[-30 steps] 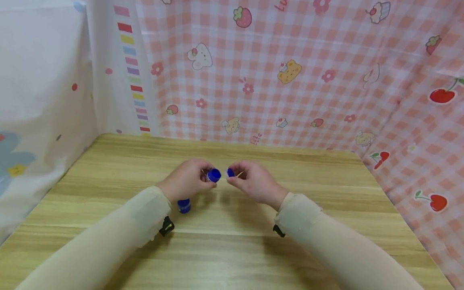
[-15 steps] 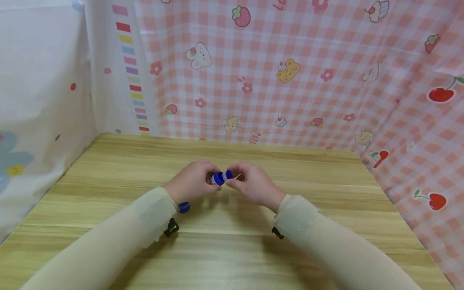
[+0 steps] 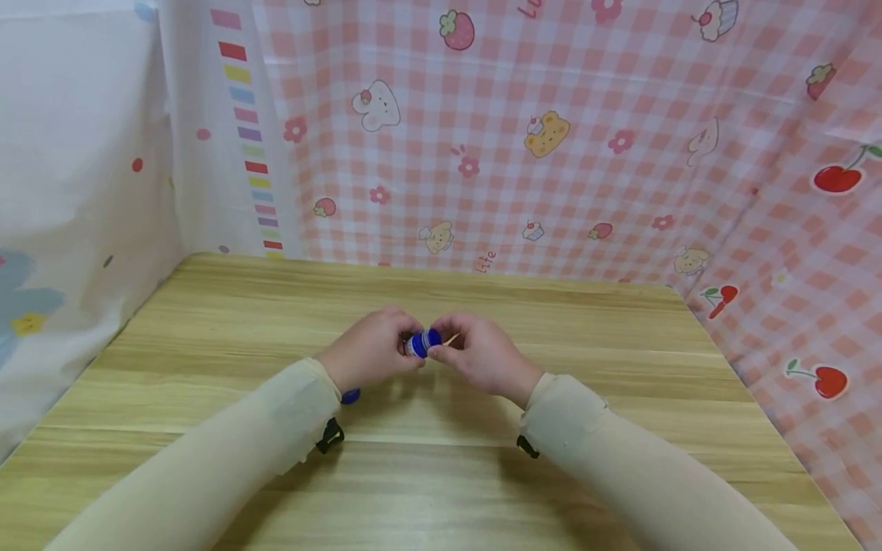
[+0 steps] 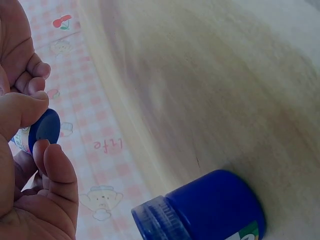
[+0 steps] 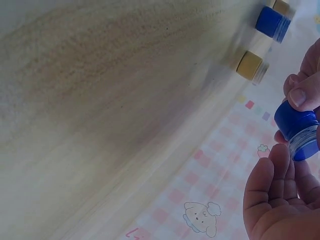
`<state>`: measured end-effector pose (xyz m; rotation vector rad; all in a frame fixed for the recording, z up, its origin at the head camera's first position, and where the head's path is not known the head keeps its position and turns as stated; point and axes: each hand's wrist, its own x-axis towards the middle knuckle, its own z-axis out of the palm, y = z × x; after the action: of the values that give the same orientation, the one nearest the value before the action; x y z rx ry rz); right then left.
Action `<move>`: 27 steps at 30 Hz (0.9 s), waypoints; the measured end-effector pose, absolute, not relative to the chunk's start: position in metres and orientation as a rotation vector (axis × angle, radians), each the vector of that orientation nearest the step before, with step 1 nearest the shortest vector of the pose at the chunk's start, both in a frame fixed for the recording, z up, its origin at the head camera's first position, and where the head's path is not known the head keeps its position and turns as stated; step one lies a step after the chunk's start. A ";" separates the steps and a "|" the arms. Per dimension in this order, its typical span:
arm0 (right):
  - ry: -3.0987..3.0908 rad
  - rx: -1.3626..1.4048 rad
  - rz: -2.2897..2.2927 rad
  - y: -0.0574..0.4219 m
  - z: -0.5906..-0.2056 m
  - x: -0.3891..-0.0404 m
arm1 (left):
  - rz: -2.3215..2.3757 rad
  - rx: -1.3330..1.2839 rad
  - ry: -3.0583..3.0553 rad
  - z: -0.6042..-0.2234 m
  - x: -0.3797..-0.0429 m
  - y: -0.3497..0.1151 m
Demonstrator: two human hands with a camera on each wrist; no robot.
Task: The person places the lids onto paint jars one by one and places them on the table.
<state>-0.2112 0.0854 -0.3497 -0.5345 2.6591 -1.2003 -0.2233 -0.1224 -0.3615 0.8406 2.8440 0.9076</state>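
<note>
My left hand (image 3: 372, 348) grips a small blue paint jar (image 3: 415, 346), tilted on its side above the table. Its thumb and fingers press the jar near the blue base in the left wrist view. At the jar's mouth, my right hand (image 3: 485, 353) pinches a clear ridged lid (image 5: 304, 137) with its thumb and fingertips. Lid and jar line up end to end, blue showing through the lid. A second blue jar (image 4: 215, 205) with a clear lid stands on the table by my left wrist, mostly hidden by the sleeve in the head view.
In the right wrist view, a yellow jar (image 5: 249, 65) and a blue jar (image 5: 270, 22) stand on the table, with another yellow jar (image 5: 281, 7) behind. The wood-grain table (image 3: 592, 352) ends at a pink checked cloth (image 3: 496, 184) at the back.
My hands have come together: the lid, earlier apart from the jar, now sits against its mouth. My left hand has shifted slightly right, covering more of the standing blue jar.
</note>
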 end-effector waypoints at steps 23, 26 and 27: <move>2.648 -0.562 -1.210 0.087 -0.355 -0.205 | 0.827 0.929 2.884 -0.360 -0.219 -0.115; 2.654 -0.562 -1.201 0.087 -0.354 -0.204 | 0.826 0.926 2.885 -0.361 -0.219 -0.115; 2.656 -0.561 -1.198 0.088 -0.354 -0.204 | 0.827 0.928 2.886 -0.361 -0.219 -0.114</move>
<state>-0.2036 0.0877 -0.3543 -0.5615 2.6561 -1.1985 -0.2191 -0.1144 -0.3611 0.9277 2.8856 0.8271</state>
